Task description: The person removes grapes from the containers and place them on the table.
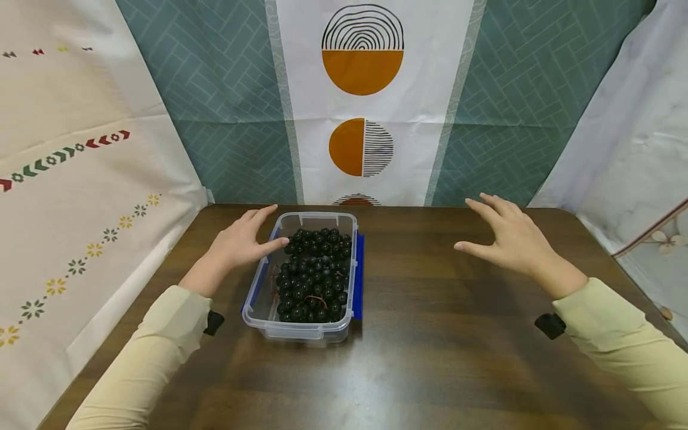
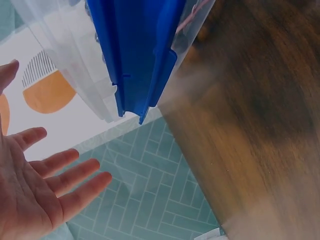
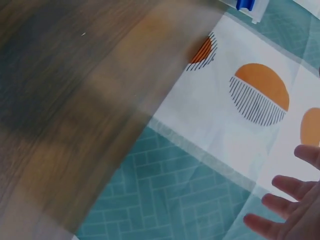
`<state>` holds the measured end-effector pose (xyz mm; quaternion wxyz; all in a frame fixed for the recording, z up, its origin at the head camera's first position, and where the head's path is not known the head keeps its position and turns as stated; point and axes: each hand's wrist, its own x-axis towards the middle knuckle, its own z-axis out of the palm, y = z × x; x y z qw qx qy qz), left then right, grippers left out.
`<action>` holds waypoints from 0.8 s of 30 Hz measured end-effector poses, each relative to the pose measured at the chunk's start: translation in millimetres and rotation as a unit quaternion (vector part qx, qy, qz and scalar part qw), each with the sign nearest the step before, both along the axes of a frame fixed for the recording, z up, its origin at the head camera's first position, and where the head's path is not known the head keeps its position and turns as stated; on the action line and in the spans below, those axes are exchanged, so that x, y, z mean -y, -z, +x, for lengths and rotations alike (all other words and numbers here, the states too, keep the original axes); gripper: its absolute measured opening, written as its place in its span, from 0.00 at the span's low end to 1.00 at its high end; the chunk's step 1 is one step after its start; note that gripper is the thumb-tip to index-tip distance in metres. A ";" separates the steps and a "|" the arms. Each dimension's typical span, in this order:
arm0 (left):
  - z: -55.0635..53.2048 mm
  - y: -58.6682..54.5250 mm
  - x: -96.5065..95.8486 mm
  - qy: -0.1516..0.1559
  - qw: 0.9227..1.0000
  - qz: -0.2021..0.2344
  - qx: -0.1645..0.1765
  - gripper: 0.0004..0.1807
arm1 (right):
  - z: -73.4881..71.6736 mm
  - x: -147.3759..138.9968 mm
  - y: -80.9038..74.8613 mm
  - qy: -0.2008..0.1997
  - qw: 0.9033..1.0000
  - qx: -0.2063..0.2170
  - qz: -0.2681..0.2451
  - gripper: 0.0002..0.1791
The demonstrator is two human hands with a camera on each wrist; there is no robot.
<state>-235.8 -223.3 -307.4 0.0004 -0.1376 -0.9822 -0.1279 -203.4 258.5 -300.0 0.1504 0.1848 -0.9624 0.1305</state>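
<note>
A clear plastic container [image 1: 306, 333] with dark grapes [image 1: 312, 280] inside stands on the table, left of the middle. Blue side flaps hang down along its long sides; one blue flap [image 2: 137, 55] shows large in the left wrist view. My left hand [image 1: 239, 242] hovers at the container's left side with fingers spread, the thumb tip overlapping the rim in the head view. Well to the right of the container, my right hand [image 1: 507, 236] is held over the table, fingers spread and holding nothing. In the right wrist view its fingers [image 3: 282, 205] reach in from the lower right.
The brown wooden table [image 1: 430, 358] ends at a teal and white curtain [image 1: 231, 119] with orange circles. A cream patterned cloth [image 1: 80, 179] hangs on the left and a pale floral cloth [image 1: 639, 149] on the right. Black devices [image 1: 550, 325] sit under both wrists.
</note>
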 end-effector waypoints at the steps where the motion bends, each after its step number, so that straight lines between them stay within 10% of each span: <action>1: 0.5 -0.6 0.3 0.001 1.000 0.001 0.001 0.47 | 0.1 1.3 -0.2 -0.003 1.000 -0.007 -0.004 0.47; 24: -3.0 3.4 10.6 0.016 0.992 0.114 0.057 0.42 | 12.8 53.7 -18.3 -0.054 0.996 0.053 -0.039 0.45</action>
